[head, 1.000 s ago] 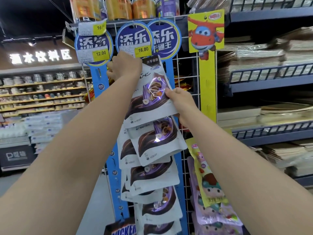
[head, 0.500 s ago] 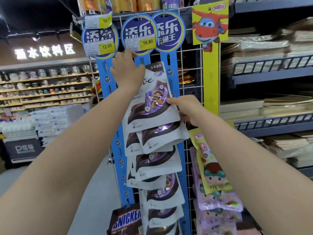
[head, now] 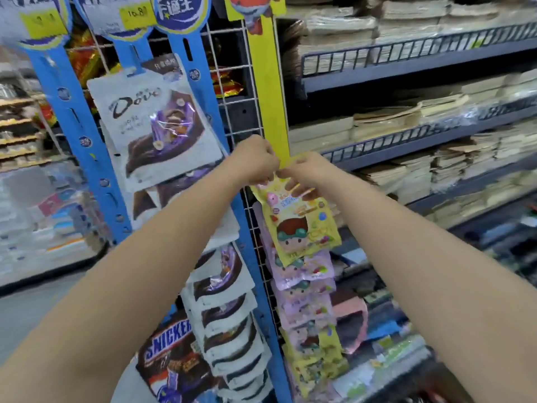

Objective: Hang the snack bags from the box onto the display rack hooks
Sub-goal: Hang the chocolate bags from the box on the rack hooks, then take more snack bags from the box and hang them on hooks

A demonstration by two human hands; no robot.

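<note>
both hands have left the white-and-brown dove chocolate pouch [head: 157,126] and shifted right and down to the yellow strip. the pouch now hangs untouched, high on a blue plastic hanging strip [head: 128,55]. to the right, dark blue metal shelves [head: 406,58] carry stacks of pale paper goods. the white wire grid rack [head: 232,112] backs the strips. the long yellow plastic hanging strip [head: 268,97] runs down the rack's right edge. at the strip's lower end sits the yellow cartoon-printed snack bag [head: 305,228], above a column of lilac and yellow bags [head: 305,292]. the left hand [head: 255,161] and right hand [head: 308,170] meet at this bag's top edge, fingers curled, each pinching it just at the strip's foot.
</note>
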